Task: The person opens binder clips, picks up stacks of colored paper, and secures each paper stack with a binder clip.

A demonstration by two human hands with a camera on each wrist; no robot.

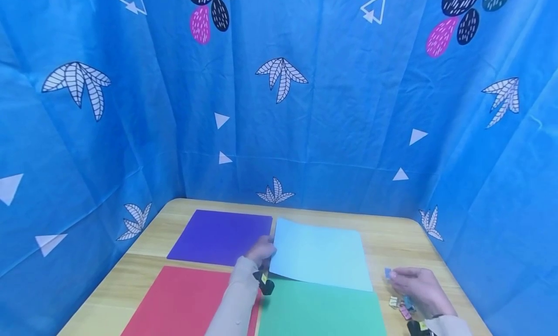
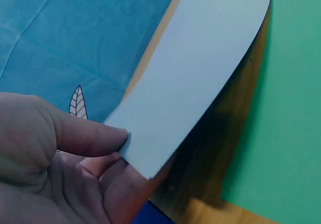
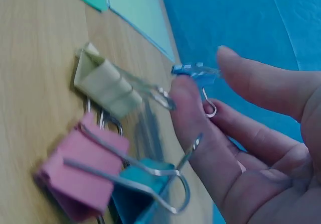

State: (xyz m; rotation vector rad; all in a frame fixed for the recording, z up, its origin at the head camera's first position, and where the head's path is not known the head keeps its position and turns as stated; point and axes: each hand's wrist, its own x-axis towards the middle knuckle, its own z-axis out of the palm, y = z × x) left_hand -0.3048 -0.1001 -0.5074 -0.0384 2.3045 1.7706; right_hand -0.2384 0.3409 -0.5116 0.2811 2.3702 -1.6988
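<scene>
My left hand [image 1: 261,250] pinches the left edge of a light blue sheet of paper [image 1: 320,253]. Thumb and fingers grip its corner in the left wrist view, where the sheet [image 2: 185,68] bends upward off the table. Over the table's right side, my right hand [image 1: 418,287] holds a small blue binder clip [image 3: 196,74] between thumb and index finger. Just below that hand lie a cream binder clip [image 3: 108,86], a pink one [image 3: 85,169] and a teal one [image 3: 143,186], their wire handles sticking out.
A green sheet [image 1: 322,309] lies in front of the light blue one and is partly overlapped by it. To the left are a purple sheet [image 1: 222,236] and a red sheet [image 1: 178,302]. Patterned blue cloth [image 1: 331,113] surrounds the wooden table [image 1: 392,224] at the back and sides.
</scene>
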